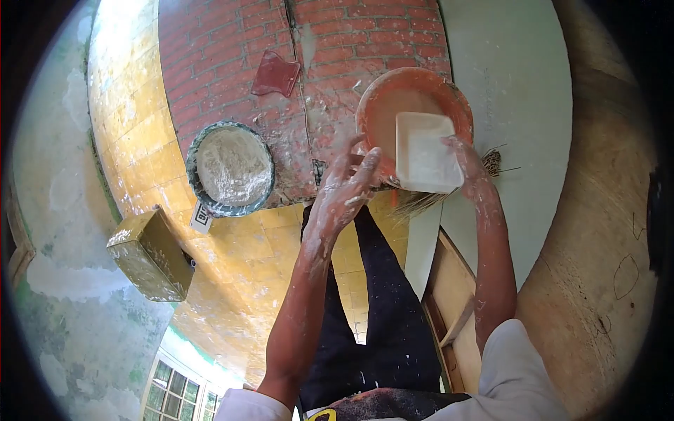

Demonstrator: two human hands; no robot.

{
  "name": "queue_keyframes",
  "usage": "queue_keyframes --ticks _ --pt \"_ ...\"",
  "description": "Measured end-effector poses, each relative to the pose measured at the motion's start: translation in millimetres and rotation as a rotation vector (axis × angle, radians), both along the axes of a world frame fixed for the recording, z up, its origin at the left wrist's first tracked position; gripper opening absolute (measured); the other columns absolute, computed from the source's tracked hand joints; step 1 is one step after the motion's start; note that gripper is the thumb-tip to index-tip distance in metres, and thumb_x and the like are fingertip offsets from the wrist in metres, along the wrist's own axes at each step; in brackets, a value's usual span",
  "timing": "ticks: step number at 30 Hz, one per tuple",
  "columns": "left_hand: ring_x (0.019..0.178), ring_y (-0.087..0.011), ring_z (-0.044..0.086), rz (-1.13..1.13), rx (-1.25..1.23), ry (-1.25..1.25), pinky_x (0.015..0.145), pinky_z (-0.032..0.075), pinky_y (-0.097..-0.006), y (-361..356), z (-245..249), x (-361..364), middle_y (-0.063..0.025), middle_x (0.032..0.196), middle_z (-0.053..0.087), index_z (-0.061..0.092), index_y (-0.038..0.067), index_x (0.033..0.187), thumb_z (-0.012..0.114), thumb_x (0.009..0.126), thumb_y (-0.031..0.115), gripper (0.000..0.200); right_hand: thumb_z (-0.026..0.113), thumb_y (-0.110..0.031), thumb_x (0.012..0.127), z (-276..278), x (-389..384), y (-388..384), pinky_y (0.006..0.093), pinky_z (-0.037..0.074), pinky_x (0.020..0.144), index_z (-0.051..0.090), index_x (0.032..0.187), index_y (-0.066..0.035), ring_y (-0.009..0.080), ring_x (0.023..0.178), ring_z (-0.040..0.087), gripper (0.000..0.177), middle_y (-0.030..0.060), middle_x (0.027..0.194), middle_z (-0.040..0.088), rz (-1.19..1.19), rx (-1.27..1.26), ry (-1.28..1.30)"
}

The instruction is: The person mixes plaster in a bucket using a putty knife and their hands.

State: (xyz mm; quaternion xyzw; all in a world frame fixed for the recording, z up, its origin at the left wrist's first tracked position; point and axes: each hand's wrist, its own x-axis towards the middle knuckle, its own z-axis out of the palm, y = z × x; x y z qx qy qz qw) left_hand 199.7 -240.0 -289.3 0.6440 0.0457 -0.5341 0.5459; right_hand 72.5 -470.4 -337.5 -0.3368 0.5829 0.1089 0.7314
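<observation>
My right hand (472, 165) grips the right edge of a white rectangular plastic tub (426, 153), tilted over an orange basin (375, 98). Pale, cloudy liquid shows inside the basin. My left hand (349, 181) is just left of the tub, fingers apart and holding nothing; it is smeared with white paste. Farther left, a dark green bowl (194, 175) holds a whitish, wet-looking mix (234, 167). Both vessels rest on a brick-patterned surface (393, 35) spattered with white.
A dark red flat piece (275, 74) lies behind the bowl. Straw bristles (419, 203) stick out below the basin. An olive-coloured box (151, 256) stands on the left, near yellow tiles (232, 252). A grey-green board (519, 84) and wooden frame (453, 302) are at right.
</observation>
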Motion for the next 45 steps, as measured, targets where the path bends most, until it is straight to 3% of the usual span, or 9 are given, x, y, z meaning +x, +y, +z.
queue_keyframes --ticks 5,10,13,16,20,29,31,42,45 --pt "0.091 -0.0198 0.064 0.008 0.035 -0.066 0.078 0.052 -0.0332 5 -19 -9 -0.0138 0.111 0.065 0.05 0.007 0.14 0.061 0.1 0.044 0.056 0.059 -0.03 0.095 -21 -1 -5 0.049 0.055 0.084 0.052 0.13 0.001 0.0388 0.101 0.067 0.048 0.0249 0.12 0.063 1.189 -1.444 -0.004" --pt "0.095 -0.0221 0.062 -0.086 0.119 -0.137 0.076 0.053 -0.0353 -1 -29 -14 -0.0159 0.108 0.063 0.047 0.003 0.138 0.067 0.096 0.043 0.062 0.058 -0.032 0.095 -28 47 8 0.0523 0.054 0.081 0.046 0.135 0.004 0.0445 0.095 0.068 0.056 0.0319 0.109 0.063 1.2 -1.214 0.274" --pt "0.116 -0.0489 0.057 -0.025 0.271 -0.585 0.1 0.042 -0.0525 -9 -60 -25 -0.0326 0.123 0.059 0.032 -0.009 0.144 0.063 0.093 0.044 0.079 0.058 -0.033 0.094 -70 38 17 0.0502 0.056 0.076 0.043 0.136 0.006 0.0411 0.09 0.07 0.059 0.0278 0.097 0.067 1.09 -1.355 0.326" --pt "0.101 -0.0272 0.065 -0.027 0.139 -0.379 0.082 0.055 -0.0412 -16 -87 -23 -0.0218 0.12 0.058 0.024 0.005 0.149 0.065 0.095 0.037 0.075 0.058 -0.03 0.094 -88 35 6 0.0483 0.055 0.079 0.047 0.134 0.005 0.0408 0.092 0.069 0.055 0.0246 0.097 0.067 1.101 -1.411 0.237" --pt "0.101 -0.0263 0.066 0.033 0.047 -0.508 0.083 0.055 -0.0398 -18 -90 -28 -0.0209 0.119 0.059 0.023 0.006 0.15 0.063 0.097 0.035 0.073 0.057 -0.019 0.094 -141 -11 -48 0.0422 0.053 0.09 0.055 0.133 0.001 0.0348 0.101 0.066 0.044 0.0198 0.116 0.066 0.832 -0.875 -0.141" --pt "0.096 -0.0277 0.066 -0.04 0.079 -0.505 0.087 0.053 -0.0399 -12 -79 -29 -0.0214 0.124 0.058 0.022 0.007 0.154 0.062 0.098 0.032 0.074 0.053 -0.011 0.099 -58 27 -33 0.0387 0.048 0.1 0.047 0.147 -0.002 0.0234 0.117 0.061 0.049 0.0155 0.132 0.062 0.534 -0.455 -0.021" --pt "0.103 -0.0302 0.063 -0.095 0.186 -1.151 0.089 0.052 -0.0421 -13 -74 -25 -0.0218 0.122 0.059 0.032 0.006 0.153 0.064 0.096 0.032 0.07 0.053 -0.012 0.1 -48 24 -29 0.0388 0.048 0.101 0.046 0.147 -0.001 0.0232 0.118 0.06 0.049 0.016 0.134 0.061 0.543 -0.472 -0.036" --pt "0.093 -0.0271 0.064 0.091 -0.044 -0.53 0.081 0.055 -0.0394 15 -21 -11 -0.017 0.111 0.063 0.047 0.007 0.145 0.065 0.09 0.01 0.058 0.062 -0.025 0.1 7 22 38 0.0362 0.052 0.094 0.049 0.143 0.0 0.0214 0.109 0.062 0.052 0.0149 0.127 0.062 0.553 -0.587 0.052" --pt "0.088 -0.0199 0.065 0.112 -0.046 -0.536 0.076 0.058 -0.0339 43 -5 -3 -0.0133 0.112 0.064 0.054 0.006 0.141 0.066 0.093 0.009 0.05 0.062 -0.032 0.098 14 23 73 0.0463 0.047 0.101 0.046 0.144 -0.003 0.039 0.118 0.061 0.057 0.0259 0.127 0.062 0.589 -0.572 -0.043"
